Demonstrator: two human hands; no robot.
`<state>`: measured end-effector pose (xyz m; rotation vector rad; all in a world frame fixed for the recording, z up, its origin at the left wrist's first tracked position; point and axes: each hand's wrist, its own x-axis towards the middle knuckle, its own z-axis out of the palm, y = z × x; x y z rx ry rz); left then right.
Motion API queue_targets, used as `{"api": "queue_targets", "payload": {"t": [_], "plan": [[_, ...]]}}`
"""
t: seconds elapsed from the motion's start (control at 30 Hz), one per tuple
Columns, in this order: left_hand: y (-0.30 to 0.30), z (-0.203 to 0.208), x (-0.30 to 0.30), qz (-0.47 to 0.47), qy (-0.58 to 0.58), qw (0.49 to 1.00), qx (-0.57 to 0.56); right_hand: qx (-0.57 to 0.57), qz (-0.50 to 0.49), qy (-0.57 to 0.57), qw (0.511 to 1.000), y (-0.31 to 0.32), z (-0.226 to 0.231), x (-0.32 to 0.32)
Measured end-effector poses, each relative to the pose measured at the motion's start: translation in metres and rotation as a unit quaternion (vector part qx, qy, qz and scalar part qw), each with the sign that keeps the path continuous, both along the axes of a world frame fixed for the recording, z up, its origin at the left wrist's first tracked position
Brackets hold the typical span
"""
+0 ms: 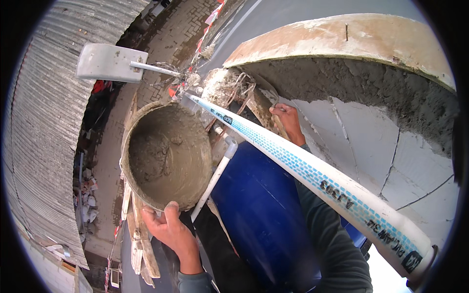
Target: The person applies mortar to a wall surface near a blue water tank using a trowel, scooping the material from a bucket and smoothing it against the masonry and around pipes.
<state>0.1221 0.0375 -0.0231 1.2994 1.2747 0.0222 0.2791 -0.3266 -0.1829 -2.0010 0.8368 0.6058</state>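
My left hand (pixel 173 232) closes on the near rim of a round, cement-caked bucket (pixel 199 141), thumb over the edge. Wet grey mortar (pixel 152 158) lies in the bottom and smears its inner wall. Further right, my right hand (pixel 289 121) is wrapped round the wooden handle of what looks like a trowel (pixel 279 126). Its curved metal neck shows above the fingers; the blade is hard to make out against the grey behind it. That hand is beside a white block wall (pixel 356 134), under a band of fresh mortar (pixel 337 80).
A white pipe with a blue pattern (pixel 293 156) crosses diagonally in front of me. Below it are a blue plastic surface (pixel 259 215) and a thin white pipe (pixel 212 178). A curved board (pixel 312 39) edges the mortar. Corrugated roofing (pixel 53 122) and a lamp-like fixture (pixel 110 62) are left.
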Motion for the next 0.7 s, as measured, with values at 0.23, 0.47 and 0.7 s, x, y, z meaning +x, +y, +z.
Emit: {"api": "queue_targets", "payload": {"t": [0.23,0.47,0.7], "plan": [[0.0,-0.002,-0.001,0.001,-0.007,1.0,-0.007,-0.011,0.004,-0.03,0.999,-0.01,0.017,-0.01],[0.0,0.0,0.005,0.012,-0.003,1.0,0.003,0.012,0.026,-0.015,0.999,-0.03,0.031,-0.036],[0.0,-0.003,0.002,-0.013,-0.002,1.0,0.011,-0.091,0.057,-0.069,0.992,-0.028,0.004,-0.04]]}}
